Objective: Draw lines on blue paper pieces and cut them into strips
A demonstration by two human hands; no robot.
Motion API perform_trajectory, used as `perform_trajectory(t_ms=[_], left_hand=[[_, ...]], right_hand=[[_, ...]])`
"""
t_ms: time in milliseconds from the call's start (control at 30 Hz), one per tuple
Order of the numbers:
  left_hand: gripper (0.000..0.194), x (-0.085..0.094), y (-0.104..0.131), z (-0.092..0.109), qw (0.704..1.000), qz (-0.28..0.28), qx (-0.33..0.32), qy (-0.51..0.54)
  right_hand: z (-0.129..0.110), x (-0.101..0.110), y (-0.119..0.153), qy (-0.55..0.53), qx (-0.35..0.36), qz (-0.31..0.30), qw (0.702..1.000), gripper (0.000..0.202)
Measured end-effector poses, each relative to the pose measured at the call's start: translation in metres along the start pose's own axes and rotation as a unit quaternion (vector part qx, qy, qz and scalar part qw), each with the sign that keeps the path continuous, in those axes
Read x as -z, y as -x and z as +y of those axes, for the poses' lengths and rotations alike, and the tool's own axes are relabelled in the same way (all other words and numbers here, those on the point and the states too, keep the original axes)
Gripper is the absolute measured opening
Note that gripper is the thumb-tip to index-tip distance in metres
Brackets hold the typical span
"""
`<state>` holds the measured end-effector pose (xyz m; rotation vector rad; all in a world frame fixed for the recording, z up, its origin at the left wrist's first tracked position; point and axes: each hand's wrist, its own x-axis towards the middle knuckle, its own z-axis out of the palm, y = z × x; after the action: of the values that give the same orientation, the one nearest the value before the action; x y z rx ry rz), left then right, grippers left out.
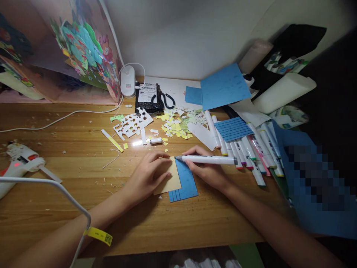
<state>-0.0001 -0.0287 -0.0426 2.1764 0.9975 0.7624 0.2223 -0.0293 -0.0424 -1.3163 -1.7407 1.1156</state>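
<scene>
1) the blue card (188, 182) lies on the table (139, 230), partly under the cream card (173, 181); both look light and bendy, best held by the edges
2) the left hand (151, 172) rests loosely on the cream card
3) the right hand (208, 172) pinches the marker (213, 160) near its tip; it seems light, smooth
</scene>
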Motion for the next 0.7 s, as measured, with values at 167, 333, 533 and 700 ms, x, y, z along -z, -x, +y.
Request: perform_trajectory(t_ms=[167,333,533,700], left_hand=[[0.026,0.0006,-0.0004,-0.0006,1.000,-0.003,0.004,0.004],[0.025,0.0013,-0.0003,-0.0003,1.000,-0.007,0.008,0.008],[0.025,0.0008,0.0006,-0.0005,1.000,-0.006,0.011,0.012],[0.025,0.0022,-0.0001,0.0005,1.000,-0.012,0.022,0.008]], right_hand=[[0.0004,-0.0009,-0.0009,0.003,0.007,0.010,1.000,0.007],[-0.0001,-0.0012,-0.0009,-0.003,0.003,0.000,1.000,0.008],[0.0006,-0.0013,-0.0008,0.002,-0.008,0.004,1.000,0.009],[-0.0001,-0.0002,-0.0013,0.006,-0.011,-0.009,1.000,0.008]])
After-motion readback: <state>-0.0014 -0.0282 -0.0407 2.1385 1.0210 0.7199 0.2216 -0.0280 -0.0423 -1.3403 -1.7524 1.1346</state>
